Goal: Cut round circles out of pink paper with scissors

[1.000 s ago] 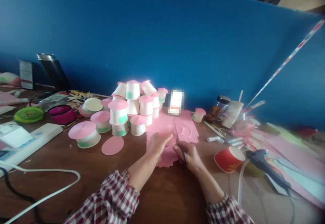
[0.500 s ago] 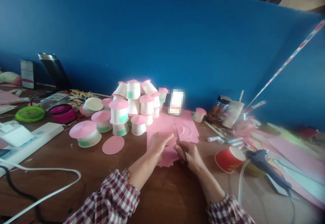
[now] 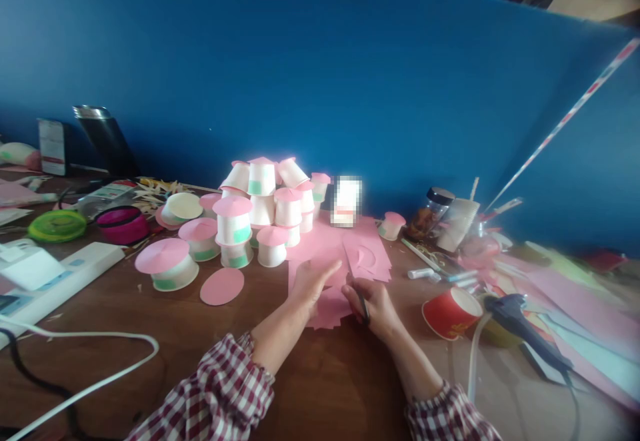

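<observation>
My left hand grips a piece of pink paper, its thumb stretched along the top. Scissors are in my right hand, fingers closed about the dark handles, the blades pointing away at the paper's right edge. Beneath both hands lie more pink sheets, and a curved cut shows in a sheet just beyond the blades. Left of my left hand rests a pink paper disc. Past it several white paper cups with pink tops are stacked upside down.
A red paper cup and a glue gun with its cord sit at the right. A lidded jar and stacked cups stand behind. On the left are a power strip and white cable. A blue wall closes the back.
The scissor blades have shifted slightly against the paper. Both hands stay in nearly the same place; the cups and disc have not moved.
</observation>
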### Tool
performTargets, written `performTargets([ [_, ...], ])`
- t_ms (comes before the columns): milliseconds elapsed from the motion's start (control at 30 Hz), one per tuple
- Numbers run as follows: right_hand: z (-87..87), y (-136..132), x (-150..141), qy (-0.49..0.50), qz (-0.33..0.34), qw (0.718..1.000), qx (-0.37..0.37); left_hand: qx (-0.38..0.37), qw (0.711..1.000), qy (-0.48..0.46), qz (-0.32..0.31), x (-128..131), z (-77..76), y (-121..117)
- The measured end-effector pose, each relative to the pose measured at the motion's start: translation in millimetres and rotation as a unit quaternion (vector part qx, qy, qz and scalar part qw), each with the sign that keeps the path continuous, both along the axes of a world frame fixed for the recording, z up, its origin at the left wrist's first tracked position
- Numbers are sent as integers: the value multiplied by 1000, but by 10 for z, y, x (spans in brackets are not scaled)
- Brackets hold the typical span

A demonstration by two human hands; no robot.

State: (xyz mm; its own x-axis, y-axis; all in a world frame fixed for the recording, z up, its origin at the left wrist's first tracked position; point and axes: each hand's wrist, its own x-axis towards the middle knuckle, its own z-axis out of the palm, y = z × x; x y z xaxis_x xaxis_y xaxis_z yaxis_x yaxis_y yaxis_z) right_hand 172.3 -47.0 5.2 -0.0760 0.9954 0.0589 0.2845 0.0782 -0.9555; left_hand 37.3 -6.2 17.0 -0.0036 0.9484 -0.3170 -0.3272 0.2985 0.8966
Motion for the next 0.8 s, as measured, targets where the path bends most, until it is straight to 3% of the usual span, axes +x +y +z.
performTargets([
  [267, -5, -3, -5, -1, 1, 1000, -18, -37, 999, 17, -2, -95, -109, 50],
  [433, 9, -4, -10, 5, 0, 1000, -17, 3, 999, 41, -13, -54, -128, 52],
  [800, 2, -1, -3, 11, 6, 1000, -6, -6, 999, 43, -6, -30, -159, 45],
])
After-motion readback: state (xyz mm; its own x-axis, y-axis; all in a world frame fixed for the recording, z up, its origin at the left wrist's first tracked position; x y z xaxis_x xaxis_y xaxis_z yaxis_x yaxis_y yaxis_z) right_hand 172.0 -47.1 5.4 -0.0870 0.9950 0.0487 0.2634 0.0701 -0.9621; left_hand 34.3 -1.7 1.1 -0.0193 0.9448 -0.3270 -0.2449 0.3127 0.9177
